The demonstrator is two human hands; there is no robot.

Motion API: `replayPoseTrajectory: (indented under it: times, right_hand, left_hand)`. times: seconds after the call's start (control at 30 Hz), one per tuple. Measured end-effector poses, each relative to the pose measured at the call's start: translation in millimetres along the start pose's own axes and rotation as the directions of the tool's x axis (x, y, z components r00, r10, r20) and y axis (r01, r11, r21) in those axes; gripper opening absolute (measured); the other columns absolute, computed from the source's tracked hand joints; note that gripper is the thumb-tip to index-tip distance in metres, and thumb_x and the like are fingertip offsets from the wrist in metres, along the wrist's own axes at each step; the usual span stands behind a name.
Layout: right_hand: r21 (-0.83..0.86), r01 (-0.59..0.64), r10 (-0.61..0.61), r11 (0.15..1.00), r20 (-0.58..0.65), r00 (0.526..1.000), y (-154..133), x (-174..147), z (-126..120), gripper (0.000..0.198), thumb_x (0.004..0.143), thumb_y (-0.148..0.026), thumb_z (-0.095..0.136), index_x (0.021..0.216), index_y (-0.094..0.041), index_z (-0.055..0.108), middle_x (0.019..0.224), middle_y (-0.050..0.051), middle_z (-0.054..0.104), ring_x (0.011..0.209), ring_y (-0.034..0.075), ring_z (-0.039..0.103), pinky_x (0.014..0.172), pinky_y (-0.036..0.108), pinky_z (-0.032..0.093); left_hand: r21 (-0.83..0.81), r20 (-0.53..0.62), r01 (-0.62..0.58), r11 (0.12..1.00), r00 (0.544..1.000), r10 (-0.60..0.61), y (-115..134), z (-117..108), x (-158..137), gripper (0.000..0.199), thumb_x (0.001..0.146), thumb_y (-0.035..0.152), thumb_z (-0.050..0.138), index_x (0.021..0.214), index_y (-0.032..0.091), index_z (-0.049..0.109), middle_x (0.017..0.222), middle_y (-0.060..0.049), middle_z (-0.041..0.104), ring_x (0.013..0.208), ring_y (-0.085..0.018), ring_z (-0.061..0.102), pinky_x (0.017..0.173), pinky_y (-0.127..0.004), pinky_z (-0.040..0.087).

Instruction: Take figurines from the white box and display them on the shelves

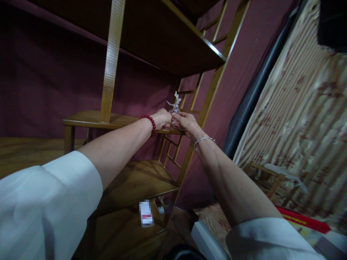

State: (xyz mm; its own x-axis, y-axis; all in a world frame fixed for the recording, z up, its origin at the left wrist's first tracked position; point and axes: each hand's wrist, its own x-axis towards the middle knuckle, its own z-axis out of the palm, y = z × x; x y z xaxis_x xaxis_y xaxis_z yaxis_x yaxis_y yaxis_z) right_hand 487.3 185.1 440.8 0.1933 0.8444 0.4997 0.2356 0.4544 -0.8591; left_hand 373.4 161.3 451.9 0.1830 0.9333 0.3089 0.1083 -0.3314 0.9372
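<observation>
A small clear, glass-like ornament (176,108) with a whitish branching top stands out above my fingers, over the right end of a wooden shelf board (126,120). My left hand (162,118), with a red bead bracelet at the wrist, closes on its left side. From the right, my right hand (187,122), wearing a silver bangle, pinches it between thumb and fingers. The two hands nearly meet around the ornament. Its lower part is partly covered by my fingers, so I cannot tell whether it touches the board.
A wooden upright (111,65) rises left of my hands, and a slatted side frame (210,92) stands to the right. An upper shelf (173,39) hangs overhead. Below, a blurred white box (146,213) sits on a low shelf. Right are a patterned curtain (300,119) and a red-edged box (306,220).
</observation>
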Motion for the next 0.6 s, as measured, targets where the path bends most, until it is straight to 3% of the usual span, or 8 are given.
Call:
replayPoseTrajectory:
  times: [0.33, 0.6]
  right_hand:
    - [0.061, -0.026, 0.024, 0.998, 0.044, 0.999, -2.9, -3.9, 0.0, 0.015, 0.072, -0.024, 0.066, 0.071, -0.012, 0.057, 0.052, -0.001, 0.058, 0.038, 0.005, 0.049, 0.039, 0.014, 0.044]
    - [0.034, -0.045, 0.045, 0.998, 0.010, 0.999, -4.6, -4.6, 0.8, 0.016, 0.073, -0.024, 0.066, 0.071, -0.011, 0.058, 0.049, -0.002, 0.057, 0.036, 0.004, 0.048, 0.037, 0.013, 0.042]
  left_hand:
    - [-0.029, 0.008, -0.021, 0.999, 1.000, 0.021, 0.1, -0.6, -2.1, 0.006, 0.075, 0.010, 0.053, 0.072, 0.009, 0.058, 0.058, -0.002, 0.059, 0.051, -0.007, 0.053, 0.058, -0.020, 0.046]
    - [-0.043, 0.018, -0.023, 0.999, 1.000, 0.024, -0.3, -0.6, -1.8, 0.006, 0.076, 0.009, 0.053, 0.077, 0.009, 0.058, 0.059, -0.003, 0.060, 0.053, -0.007, 0.056, 0.061, -0.020, 0.048]
